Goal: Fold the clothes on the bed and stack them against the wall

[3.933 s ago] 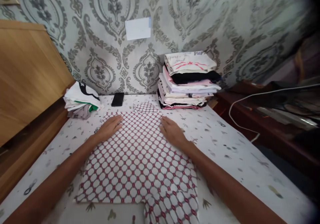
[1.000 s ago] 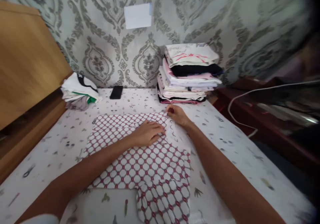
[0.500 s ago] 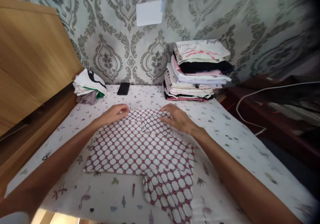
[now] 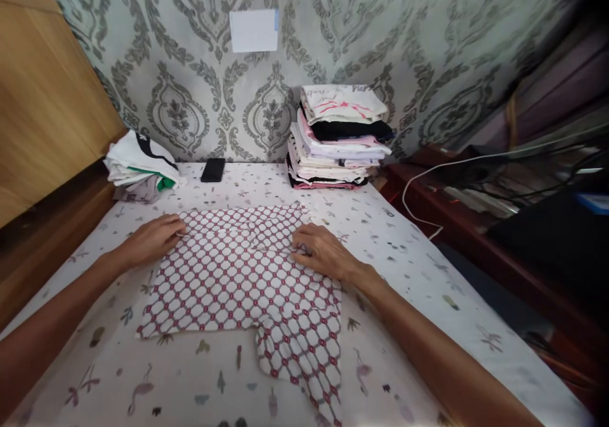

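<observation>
In the head view, our patterned cloth (image 4: 228, 275) lies spread on the printed sheet (image 4: 190, 382); our left hand (image 4: 151, 240) bends its fingers at the cloth's ten o'clock, our right hand (image 4: 323, 252) at two; whether they grip, we cannot tell

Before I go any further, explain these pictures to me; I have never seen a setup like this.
There is no robot here. One camera, worn on a person's head, looks forward and down, so the two bare arms are the wearer's own.

A white printed sheet covers the surface. On it lies a checked piece of clothing, partly folded. The left hand is at its left edge and the right hand at its right; whether the fingers grip it is hard to tell.

Behind, by the wall, are a small pile of clothes, a black phone and a tall stack of clothes.
</observation>
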Tool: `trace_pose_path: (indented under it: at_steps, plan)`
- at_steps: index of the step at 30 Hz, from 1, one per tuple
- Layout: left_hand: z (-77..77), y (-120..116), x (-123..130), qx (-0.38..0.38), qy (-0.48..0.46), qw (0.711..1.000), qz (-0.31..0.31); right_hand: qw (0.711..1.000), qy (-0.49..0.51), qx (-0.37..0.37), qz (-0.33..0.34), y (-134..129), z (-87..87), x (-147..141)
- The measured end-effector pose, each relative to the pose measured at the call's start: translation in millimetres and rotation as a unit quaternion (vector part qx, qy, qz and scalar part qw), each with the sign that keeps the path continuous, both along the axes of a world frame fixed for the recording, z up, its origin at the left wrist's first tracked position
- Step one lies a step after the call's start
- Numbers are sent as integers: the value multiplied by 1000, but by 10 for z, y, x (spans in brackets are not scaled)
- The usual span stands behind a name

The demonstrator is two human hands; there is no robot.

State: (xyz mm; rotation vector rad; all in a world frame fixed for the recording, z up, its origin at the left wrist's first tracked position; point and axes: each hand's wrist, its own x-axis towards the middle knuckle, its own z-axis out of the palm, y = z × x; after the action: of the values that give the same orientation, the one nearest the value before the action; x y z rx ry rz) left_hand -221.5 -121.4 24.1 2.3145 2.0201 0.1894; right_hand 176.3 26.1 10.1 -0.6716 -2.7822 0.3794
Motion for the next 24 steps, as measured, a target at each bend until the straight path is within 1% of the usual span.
trace_pose_path:
  at_steps: [2,4,5,7,8,10,12,14,17,19,21,24]
  plan:
    - [63,55,39,2,5,1000,-9,1000,24,-14,-13,39,34,-48]
    - [81,162,139,35,-17,999,6,998,55,-13,-40,122,27,-193]
    - [61,240,219,55,-36,998,22,996,66,-8,-56,178,1,-303]
    - [-38,430,431,75,-68,993,53,994,66,5,-84,303,-96,-568]
    - [-111,531,550,68,-76,993,61,994,52,7,-91,367,-163,-700]
    - [-271,703,766,27,-71,996,54,995,14,6,-103,483,-318,-902]
    - [-406,788,891,-18,-48,998,41,991,-21,4,-132,574,-470,-972]
    - [-484,763,888,-47,-20,997,53,985,-39,4,-165,642,-588,-916]
    - [-499,583,700,-62,20,991,117,982,-39,3,-183,706,-682,-757]
    - [-480,451,546,-60,40,986,150,983,-29,-1,-181,729,-702,-701]
    - [-470,357,433,-55,48,983,167,984,-14,-7,-176,736,-701,-700]
    - [-483,296,367,-48,40,981,183,985,12,-7,-169,693,-645,-723]
